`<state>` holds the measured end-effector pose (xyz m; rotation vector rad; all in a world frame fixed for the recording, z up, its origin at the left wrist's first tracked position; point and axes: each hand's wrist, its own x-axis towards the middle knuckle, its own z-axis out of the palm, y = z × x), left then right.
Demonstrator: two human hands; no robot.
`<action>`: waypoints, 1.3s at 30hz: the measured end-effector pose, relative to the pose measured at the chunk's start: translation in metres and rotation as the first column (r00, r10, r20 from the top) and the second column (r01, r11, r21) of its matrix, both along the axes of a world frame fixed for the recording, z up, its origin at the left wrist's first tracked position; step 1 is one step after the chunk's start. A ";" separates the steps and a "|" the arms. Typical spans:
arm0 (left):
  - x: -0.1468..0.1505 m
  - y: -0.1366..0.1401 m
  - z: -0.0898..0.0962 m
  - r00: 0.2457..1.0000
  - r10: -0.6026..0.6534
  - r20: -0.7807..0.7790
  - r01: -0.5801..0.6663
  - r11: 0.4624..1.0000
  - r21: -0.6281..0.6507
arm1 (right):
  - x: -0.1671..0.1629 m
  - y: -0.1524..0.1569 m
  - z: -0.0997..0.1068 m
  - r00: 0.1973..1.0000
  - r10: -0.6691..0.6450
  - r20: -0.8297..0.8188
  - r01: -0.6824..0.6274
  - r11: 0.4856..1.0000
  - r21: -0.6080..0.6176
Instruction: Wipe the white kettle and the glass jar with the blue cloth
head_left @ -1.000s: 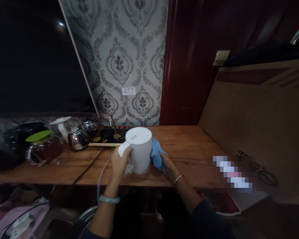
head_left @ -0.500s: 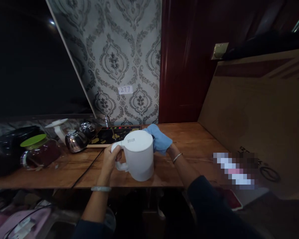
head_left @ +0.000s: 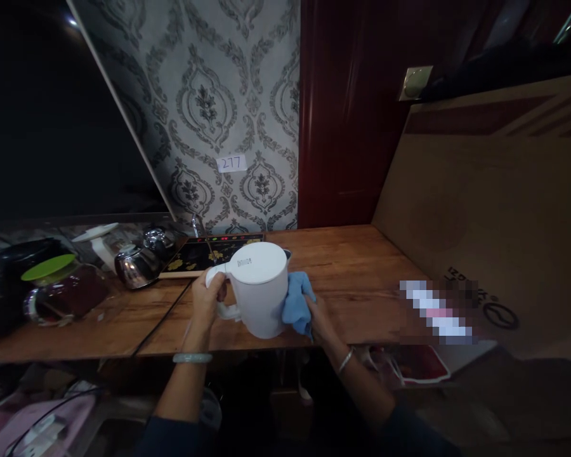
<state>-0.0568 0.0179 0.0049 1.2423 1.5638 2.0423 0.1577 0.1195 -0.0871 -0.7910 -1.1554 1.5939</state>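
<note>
A white electric kettle with a flat lid is at the middle of the wooden counter, near its front edge. My left hand is closed round the top of its handle, on the left side. In my right hand is a light blue cloth, pressed against the kettle's right side just below the spout. The cloth covers part of the kettle wall and some of my fingers. Whether the kettle's base touches the counter, I cannot tell.
Behind the kettle lies a black tea stove with gold flowers and a tap. To the left stand a steel teapot and a glass jug with a green lid. A large cardboard box leans at the right. A black cord crosses the counter.
My right hand has moved the cloth down from the kettle's upper right edge to its lower side, uncovering the spout. My left hand keeps the handle. The view has shifted slightly.
</note>
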 end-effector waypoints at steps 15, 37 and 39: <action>-0.004 0.000 -0.006 1.000 0.009 -0.002 -0.009 1.000 -0.023 | 0.001 -0.047 0.052 0.894 -0.426 0.137 0.024 0.350 0.936; 0.006 0.000 0.002 0.999 0.035 0.016 -0.036 0.999 0.014 | 0.001 -0.021 0.024 0.938 -0.338 0.083 0.173 0.660 0.731; 0.006 0.000 0.002 0.999 0.049 0.001 -0.049 0.999 0.016 | 0.004 -0.019 0.013 0.921 -0.346 0.179 0.104 0.662 0.742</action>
